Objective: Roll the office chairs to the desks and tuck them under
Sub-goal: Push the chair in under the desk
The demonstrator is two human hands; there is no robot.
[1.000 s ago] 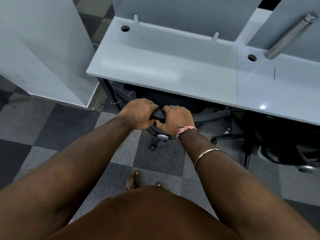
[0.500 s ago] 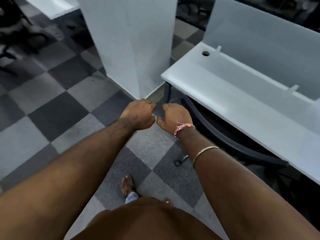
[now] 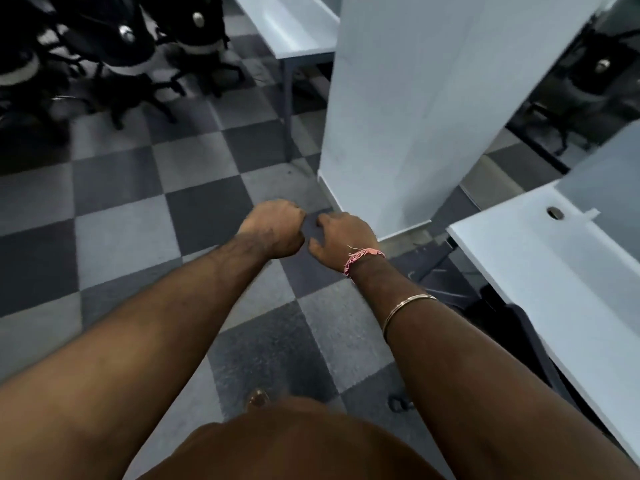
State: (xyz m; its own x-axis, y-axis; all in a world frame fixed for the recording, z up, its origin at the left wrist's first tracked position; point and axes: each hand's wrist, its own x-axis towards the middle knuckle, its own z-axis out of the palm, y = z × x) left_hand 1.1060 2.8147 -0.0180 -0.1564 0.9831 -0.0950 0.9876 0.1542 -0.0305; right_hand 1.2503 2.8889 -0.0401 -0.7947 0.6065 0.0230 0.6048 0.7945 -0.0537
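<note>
We see a white pillar (image 3: 433, 109) rising at upper centre, standing on the grey checkered carpet (image 3: 121, 237) that spreads across the left and lower frame.

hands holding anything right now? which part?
Nothing. The left hand is a curled fist and the right hand is loosely curled, both over bare floor, clear of the chairs.

We look down on a checkered carpet floor (image 3: 166, 188) of light and dark grey squares. A broad white pillar (image 3: 433, 98) rises from it at the centre right, a pale skirting at its base. Behind the pillar a dark mirror-like panel (image 3: 581, 88) shows dim reflections. The light is cool and even, with a bluish cast on the white surfaces, and the far left corner lies in shadow.
</note>
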